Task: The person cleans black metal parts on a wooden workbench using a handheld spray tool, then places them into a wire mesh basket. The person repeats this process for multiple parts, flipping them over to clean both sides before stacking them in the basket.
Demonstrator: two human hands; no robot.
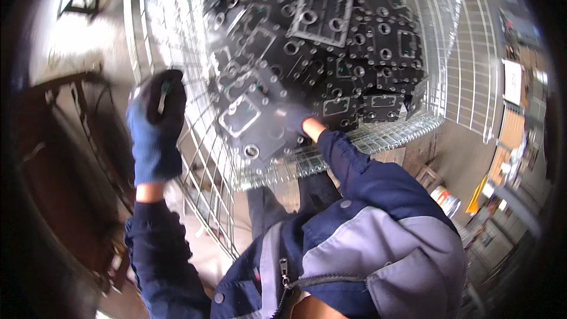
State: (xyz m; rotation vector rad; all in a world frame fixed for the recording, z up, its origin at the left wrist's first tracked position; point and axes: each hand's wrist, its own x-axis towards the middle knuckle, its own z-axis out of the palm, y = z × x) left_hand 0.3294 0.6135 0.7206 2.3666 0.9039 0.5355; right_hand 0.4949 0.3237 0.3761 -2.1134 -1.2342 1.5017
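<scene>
My left hand (156, 127), in a blue knitted glove with a dark palm, is raised beside the left wall of a wire mesh cage (204, 162). Its fingers are closed, and a thin pale strip shows at them; I cannot make out whether they hold it. My right hand (297, 120), also gloved, reaches over the cage's near edge to a black metal plate (266, 133) with a bright rectangular face and round holes. Motion blur hides its fingers. Many similar black plates fill the cage, one with a large bright rectangular frame (323, 14) uppermost.
Clear plastic film (434, 91) lines the cage walls. An open mesh panel (472, 65) stands on the right. Brown metal frames (65, 159) are on the left. A white bucket (444, 199) and a yellow object (476, 196) lie to the right, beyond the cage.
</scene>
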